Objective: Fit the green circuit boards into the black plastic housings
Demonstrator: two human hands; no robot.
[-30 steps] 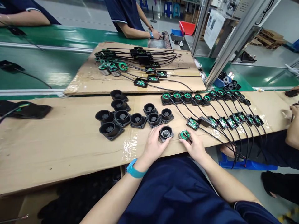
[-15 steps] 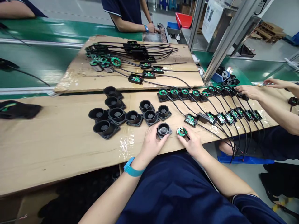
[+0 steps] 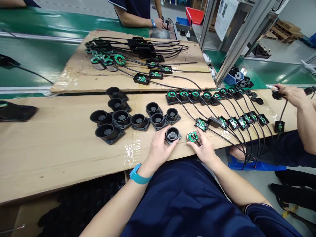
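My left hand (image 3: 158, 148) grips a black round fan housing (image 3: 172, 134) with a square flanged base, thumb and fingers on its sides. It sits upright at the cardboard's near edge, its open top facing up. Just to the right, my right hand (image 3: 205, 148) holds a round motor stator (image 3: 192, 137) with a green circuit board on its face and a dark cable running under my fingers. Stator and housing are a small gap apart. Several more black fan housings (image 3: 140, 121) stand to the left of my left hand.
A row of housings fitted with green boards (image 3: 184, 95) is wired to small circuit boxes (image 3: 201, 124) on the right. A raised cardboard sheet (image 3: 81, 79) bears more wired stators. A co-worker's hand (image 3: 295, 94) holds a black part at right. A metal post (image 3: 238, 46) rises behind.
My hands keep their holds on the housing and the stator, with the stator's face turned slightly more upward. At right, the co-worker has lifted a wired unit away from the row.
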